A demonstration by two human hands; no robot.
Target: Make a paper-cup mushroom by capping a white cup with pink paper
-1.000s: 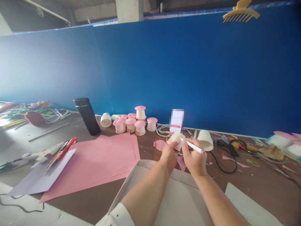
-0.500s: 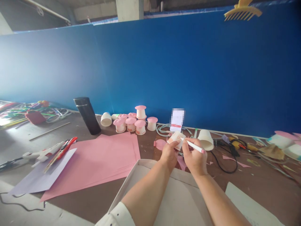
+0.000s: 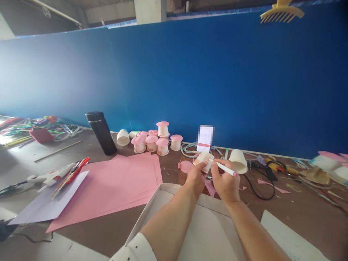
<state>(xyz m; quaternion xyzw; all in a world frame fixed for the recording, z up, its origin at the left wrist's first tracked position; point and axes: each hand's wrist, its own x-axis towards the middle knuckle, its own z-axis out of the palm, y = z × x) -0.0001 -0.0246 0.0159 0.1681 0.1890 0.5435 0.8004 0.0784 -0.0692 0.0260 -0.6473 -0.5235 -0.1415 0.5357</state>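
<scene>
Head view shows me my left hand (image 3: pixel 195 177) closed around a small paper cup (image 3: pixel 202 158), held just above the desk (image 3: pixel 299 212), in front of the blue wall (image 3: pixel 217 79). My right hand (image 3: pixel 225 183) grips a white pen (image 3: pixel 225 169), its tip at the cup. A second cup (image 3: pixel 238 161) lies on its side just right of them.

The upright white card (image 3: pixel 205 137) is blurred to squares. Just in front of it, the left hand (image 3: pixel 196 175) hides part of a small cream paper cup (image 3: pixel 202 157), its marks unreadable.
</scene>
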